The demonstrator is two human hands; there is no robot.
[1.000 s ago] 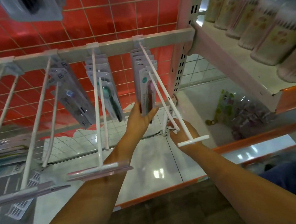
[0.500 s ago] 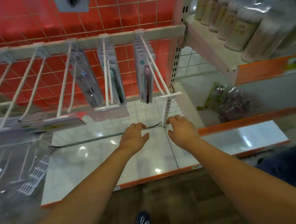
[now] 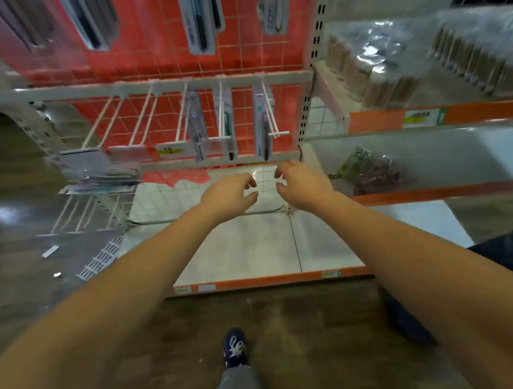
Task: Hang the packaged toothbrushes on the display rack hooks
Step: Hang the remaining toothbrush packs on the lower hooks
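Both hands empty. Left hand (image 3: 229,193) and right hand (image 3: 301,182) held out side by side below the display rack (image 3: 150,87), fingers loosely curled and apart, gripping nothing, touching nothing.

Packaged toothbrushes already hanging on three neighbouring hooks toward the right end of the rack: one stack (image 3: 197,124) furthest left, a second (image 3: 225,120) in the middle, a third (image 3: 263,124) on the rightmost hook (image 3: 274,123). All three well back near the rail, just above and beyond the fingertips. More flat packs (image 3: 96,172) lying in a pile on a lower level at the left, too blurred to identify for certain. Several hooks (image 3: 113,119) left of the hung stacks bare.

Handling, as a judgement: thin card-and-blister packs, very light, stiff enough to stay flat yet easy to crease at the card edge. Clear plastic front likely slick, so best pinched by thumb and forefinger on the card near the top, just beside the hang hole, keeping the hole open and visible for threading over the hook tip. Little risk of breakage; main risks a torn hang hole if forced, or a pack sliding off before passing the hook's front crossbar. Steadying the hook end with the free hand probably helpful, since the long wire prongs look springy.
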